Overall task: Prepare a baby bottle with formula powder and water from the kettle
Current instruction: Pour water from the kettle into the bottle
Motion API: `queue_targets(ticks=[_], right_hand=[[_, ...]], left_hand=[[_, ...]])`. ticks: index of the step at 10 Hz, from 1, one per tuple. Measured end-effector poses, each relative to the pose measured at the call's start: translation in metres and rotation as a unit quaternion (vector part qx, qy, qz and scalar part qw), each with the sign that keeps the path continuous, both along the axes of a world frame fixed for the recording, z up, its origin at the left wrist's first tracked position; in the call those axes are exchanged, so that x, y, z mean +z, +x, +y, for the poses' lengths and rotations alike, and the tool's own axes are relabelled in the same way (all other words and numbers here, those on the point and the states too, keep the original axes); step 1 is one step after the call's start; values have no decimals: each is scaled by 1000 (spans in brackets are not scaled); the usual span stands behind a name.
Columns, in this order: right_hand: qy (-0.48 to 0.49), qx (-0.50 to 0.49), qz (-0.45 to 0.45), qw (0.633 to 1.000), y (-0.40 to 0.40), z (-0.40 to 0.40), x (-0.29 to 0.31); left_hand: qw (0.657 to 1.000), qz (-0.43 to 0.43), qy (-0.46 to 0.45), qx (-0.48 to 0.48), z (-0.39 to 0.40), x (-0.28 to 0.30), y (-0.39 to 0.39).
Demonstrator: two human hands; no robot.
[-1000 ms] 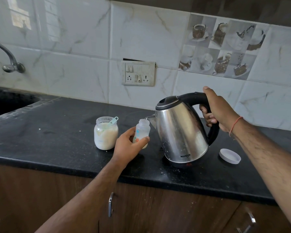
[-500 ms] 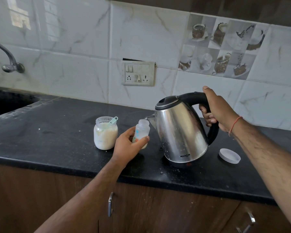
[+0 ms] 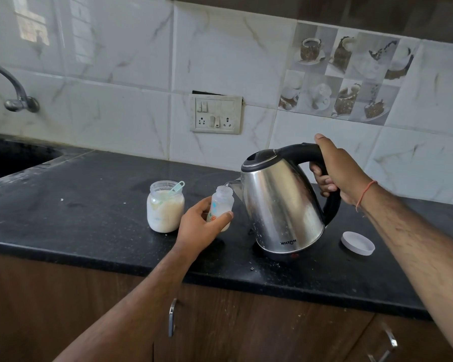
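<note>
Head view: against the pictures from a second and half a second ago, almost nothing has shifted. The kettle (image 3: 282,205) leans a touch more toward the bottle, and its spout now sits right at the bottle's open mouth; both hands keep the same holds as before.

The baby bottle (image 3: 220,207) is held just above or on the black counter (image 3: 89,205), I cannot tell which, between the formula jar and the kettle, uncapped. The left hand (image 3: 196,228) wraps it from the near side: the thumb lies across the front of its lower body, the other fingers curl round the far side, so the neck and mouth stand clear above the hand. Pale powder or liquid shows at its bottom, partly hidden by the thumb.

The right hand (image 3: 335,171) is closed round the kettle's black handle, thumb along the top, fingers tucked under the loop. The kettle is tilted to the left with its lid shut. Whether water is running from the spout is too fine to tell.

Counted: one bottle, one kettle, one formula jar (image 3: 165,207) with one pale green scoop (image 3: 177,186) standing in its powder, and one white lid (image 3: 357,242) lying flat on the counter to the right of the kettle, well apart from the jar. Two hands, both occupied.
</note>
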State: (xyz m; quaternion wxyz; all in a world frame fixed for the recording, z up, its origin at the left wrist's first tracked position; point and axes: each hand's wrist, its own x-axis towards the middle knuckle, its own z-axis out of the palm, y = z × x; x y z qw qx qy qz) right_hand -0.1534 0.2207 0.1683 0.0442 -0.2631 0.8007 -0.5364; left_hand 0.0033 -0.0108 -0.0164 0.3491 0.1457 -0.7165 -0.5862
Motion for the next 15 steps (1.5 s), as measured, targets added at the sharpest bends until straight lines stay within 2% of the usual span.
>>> queue_targets(ticks=[15], right_hand=[[1,-5,2,1000,4,-2,2]], left_hand=[[1000,-2,-7,12,-3,-4,-3]])
